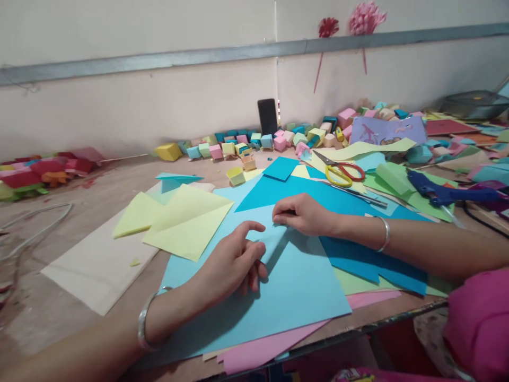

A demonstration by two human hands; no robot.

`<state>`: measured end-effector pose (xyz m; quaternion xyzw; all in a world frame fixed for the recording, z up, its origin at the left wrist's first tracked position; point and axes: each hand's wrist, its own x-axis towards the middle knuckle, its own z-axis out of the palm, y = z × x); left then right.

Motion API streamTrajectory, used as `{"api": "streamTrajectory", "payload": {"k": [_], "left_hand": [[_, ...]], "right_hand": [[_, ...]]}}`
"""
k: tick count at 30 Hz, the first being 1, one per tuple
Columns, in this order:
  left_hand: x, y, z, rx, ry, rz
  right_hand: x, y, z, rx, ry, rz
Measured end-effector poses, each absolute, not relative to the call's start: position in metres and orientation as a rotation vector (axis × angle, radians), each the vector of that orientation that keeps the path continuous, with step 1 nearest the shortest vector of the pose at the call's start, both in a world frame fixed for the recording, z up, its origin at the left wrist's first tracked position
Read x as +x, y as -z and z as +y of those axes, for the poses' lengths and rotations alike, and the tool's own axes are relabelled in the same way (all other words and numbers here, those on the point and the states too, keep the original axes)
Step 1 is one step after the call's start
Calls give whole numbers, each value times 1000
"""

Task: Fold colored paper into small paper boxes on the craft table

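Ahead of you, a dark phone (267, 116) stands upright by the wall (139, 106), with small paper boxes (266, 141) in mixed colours spread to either side of it. Higher up you can see a grey rail (167, 60) crossing the wall, and at it a red flower (328, 27) and a pink flower (366, 20), their heads above and stalks below. To your right, scissors (339, 166) with yellow and red handles lie near a purple card (374, 130); farther right are a blue glue gun (428, 187) and, behind it, a dark container (475, 106). On your left, a red heap (46, 170) and a looped pale cable (72, 206) lie on the table (123, 172).
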<state>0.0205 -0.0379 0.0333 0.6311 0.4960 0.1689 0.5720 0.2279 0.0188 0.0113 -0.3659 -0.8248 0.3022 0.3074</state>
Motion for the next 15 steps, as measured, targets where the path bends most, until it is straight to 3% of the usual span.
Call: {"api": "streamTrajectory", "payload": {"k": [10,15], "left_hand": [[9,-21,-35,2760,-248,1205],[13,-16,-32,2906,-272,920]], "right_hand": [[224,8,21,-946,-340,-2458],[224,10,25,-946,-375,-2424]]}}
